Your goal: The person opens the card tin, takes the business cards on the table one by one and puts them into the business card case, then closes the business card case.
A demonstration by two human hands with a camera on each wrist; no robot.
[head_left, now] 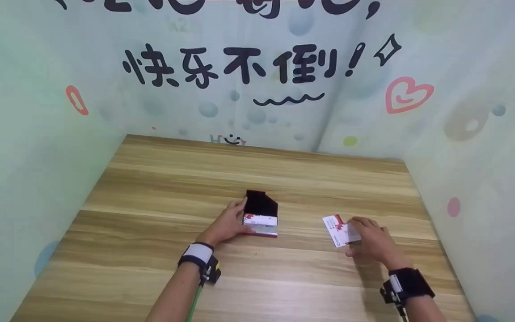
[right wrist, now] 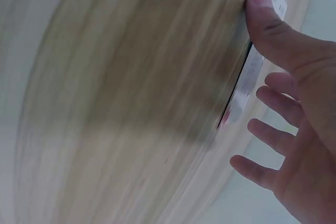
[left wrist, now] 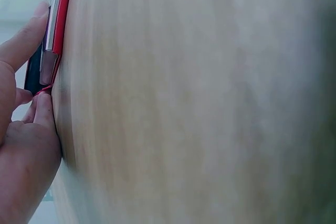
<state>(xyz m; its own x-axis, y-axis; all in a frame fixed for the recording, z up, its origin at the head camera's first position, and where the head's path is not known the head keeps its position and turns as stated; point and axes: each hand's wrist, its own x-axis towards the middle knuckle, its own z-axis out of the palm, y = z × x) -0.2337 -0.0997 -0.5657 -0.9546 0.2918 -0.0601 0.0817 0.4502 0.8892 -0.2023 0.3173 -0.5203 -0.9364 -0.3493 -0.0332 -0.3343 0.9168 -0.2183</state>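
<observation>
My left hand (head_left: 228, 223) grips the left side of a business card case (head_left: 261, 205) that stands unfolded on the table. Its inner side is black, and the outside shows red in the left wrist view. A white card with red print (head_left: 259, 219) lies in the case above a silvery strip. To the right, white cards with red and black marks (head_left: 335, 231) lie near my right hand (head_left: 373, 239), which partly covers their right end. In the right wrist view its fingers are spread and the thumb overlaps the card (right wrist: 247, 85); contact is unclear.
A wood-grain table (head_left: 172, 179) extends around both hands. Printed wall sheets (head_left: 257, 120) with dark lettering and hearts close off the back and both sides. Each wrist wears a strapped camera, and a green cable (head_left: 194, 302) runs along the left forearm.
</observation>
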